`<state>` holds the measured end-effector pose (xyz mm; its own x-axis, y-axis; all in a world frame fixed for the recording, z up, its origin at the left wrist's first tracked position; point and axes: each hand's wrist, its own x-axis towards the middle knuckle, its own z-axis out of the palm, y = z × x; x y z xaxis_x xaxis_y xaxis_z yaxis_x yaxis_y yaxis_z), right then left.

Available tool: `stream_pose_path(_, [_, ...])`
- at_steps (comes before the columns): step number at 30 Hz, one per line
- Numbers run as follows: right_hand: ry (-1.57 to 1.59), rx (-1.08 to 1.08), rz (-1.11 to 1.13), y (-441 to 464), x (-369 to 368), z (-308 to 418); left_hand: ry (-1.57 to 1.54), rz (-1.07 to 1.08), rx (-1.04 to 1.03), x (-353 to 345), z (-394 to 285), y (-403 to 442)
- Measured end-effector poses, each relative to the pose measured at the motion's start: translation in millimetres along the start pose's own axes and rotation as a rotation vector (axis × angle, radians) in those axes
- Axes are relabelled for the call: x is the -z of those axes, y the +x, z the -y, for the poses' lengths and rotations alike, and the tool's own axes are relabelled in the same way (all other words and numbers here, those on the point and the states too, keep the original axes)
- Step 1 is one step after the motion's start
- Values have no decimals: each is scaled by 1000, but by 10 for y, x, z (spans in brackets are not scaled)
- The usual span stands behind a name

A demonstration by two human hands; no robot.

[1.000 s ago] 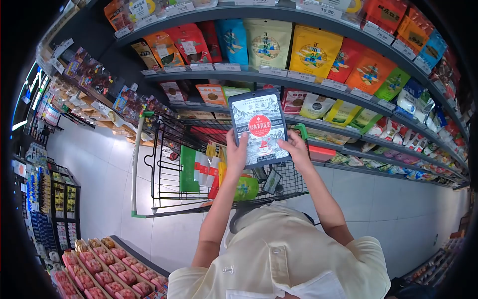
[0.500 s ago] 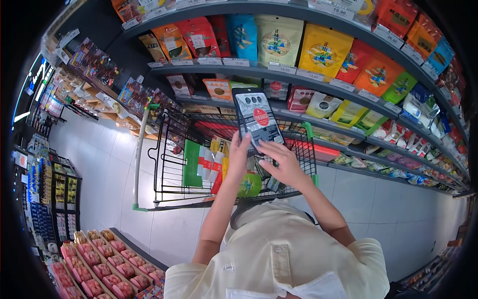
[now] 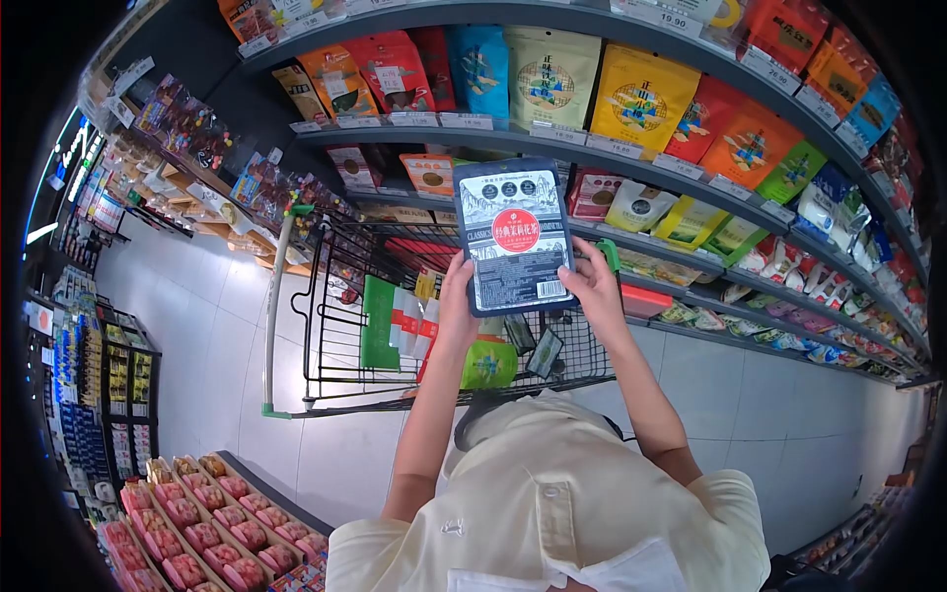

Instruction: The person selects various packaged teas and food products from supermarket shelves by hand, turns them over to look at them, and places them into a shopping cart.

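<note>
A dark-edged jasmine tea packet point(image 3: 511, 257) with a silver-grey printed face and a round red label is held up in front of me, its back text and barcode toward me. My left hand point(image 3: 457, 304) grips its lower left edge. On the lower right, my right hand point(image 3: 596, 286) holds the other edge, thumb on the face near the barcode. Below the packet is a wire shopping cart point(image 3: 340, 380). Inside it lie a green, white and red package point(image 3: 382, 326), a bright green pouch point(image 3: 489, 366) and a small dark packet point(image 3: 545, 352).
A curved shelf point(image 3: 444, 131) full of colourful tea pouches, including a yellow pouch point(image 3: 643, 99), stands ahead with price tags along its edges. At lower left is a display of pink packed goods point(image 3: 202, 513). A dark rack point(image 3: 131, 395) stands farther left on the tiled floor point(image 3: 212, 326).
The packet has turned from a slanted, narrow angle to face me squarely. My right hand has moved from its lower front to the right edge. The cart has stayed in place.
</note>
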<state>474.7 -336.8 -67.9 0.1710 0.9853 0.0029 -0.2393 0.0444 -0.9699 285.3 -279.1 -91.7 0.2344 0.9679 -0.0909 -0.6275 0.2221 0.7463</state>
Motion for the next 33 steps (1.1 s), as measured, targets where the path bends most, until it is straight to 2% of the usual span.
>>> stream_pose_path(2, [-19, -19, -50, 3, -14, 24, 22, -62, -46, -85, -10, -6])
stream_pose_path(5, [88, -222, -18, 71, 47, 2, -39, -66, 180, -60, -57, -10])
stream_pose_path(9, [108, -302, -63, 113, 56, -3, -15, -26, 264, -33, -30, 11])
stream_pose_path(15, [124, -290, -56, 161, 97, -74, -4, -91, 306, 4, 18, 44])
stream_pose_path(21, [-79, -103, 63, 112, 227, -202, 274, 47, 177, 182, -3, 74])
stream_pose_path(25, [-166, -9, 101, 43, 199, -225, 304, 15, 74, 100, -25, 38])
stream_pose_path(29, [-194, -18, 128, 24, 231, -266, 302, 31, 70, 135, -2, 45])
stream_pose_path(33, [-132, 48, 34, 12, 226, -353, 398, 73, 36, 216, 63, 72])
